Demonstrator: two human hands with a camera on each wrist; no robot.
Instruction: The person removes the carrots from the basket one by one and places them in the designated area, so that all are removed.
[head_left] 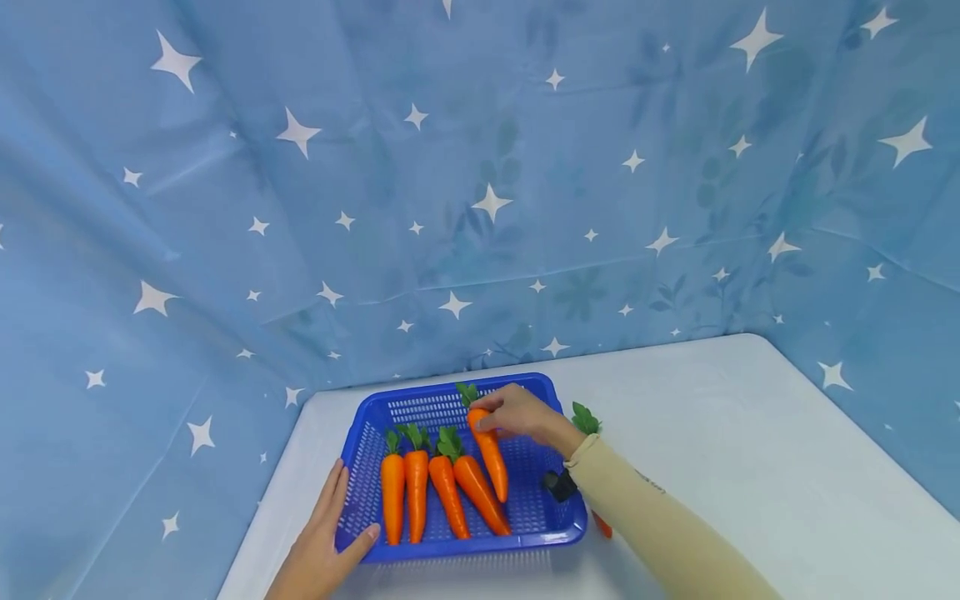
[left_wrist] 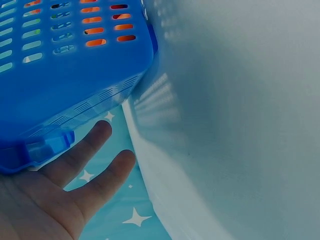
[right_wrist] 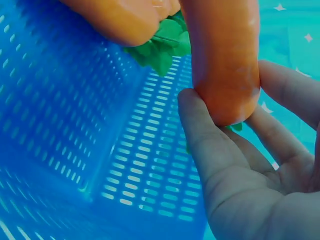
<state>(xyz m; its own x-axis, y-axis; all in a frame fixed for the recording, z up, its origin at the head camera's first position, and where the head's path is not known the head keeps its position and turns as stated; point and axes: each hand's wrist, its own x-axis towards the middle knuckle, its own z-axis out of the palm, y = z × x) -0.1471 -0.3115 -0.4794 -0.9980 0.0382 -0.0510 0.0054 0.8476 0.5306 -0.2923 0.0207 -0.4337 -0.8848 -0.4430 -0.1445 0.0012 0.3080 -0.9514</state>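
Note:
My right hand [head_left: 517, 414] pinches a carrot [head_left: 491, 458] near its leafy top, between thumb and fingers. In the right wrist view, the thick end of that carrot [right_wrist: 225, 65] shows in the grip. The carrot slants over the right half of a blue plastic basket [head_left: 465, 550]. Several orange carrots with green leaves, such as the leftmost carrot [head_left: 392, 500], lie side by side in the basket's left half. My left hand [head_left: 322, 533] rests at the basket's front left corner, its fingers straight along the side. The left wrist view shows two extended fingers [left_wrist: 112, 175] beside the basket.
Another carrot lies on the white table [head_left: 697, 433] right of the basket, mostly hidden by my right forearm; its leaves [head_left: 585, 418] show. A blue curtain [head_left: 450, 167] with white stars hangs behind and at the sides. A black wrist device [head_left: 558, 485] sits at my right wrist.

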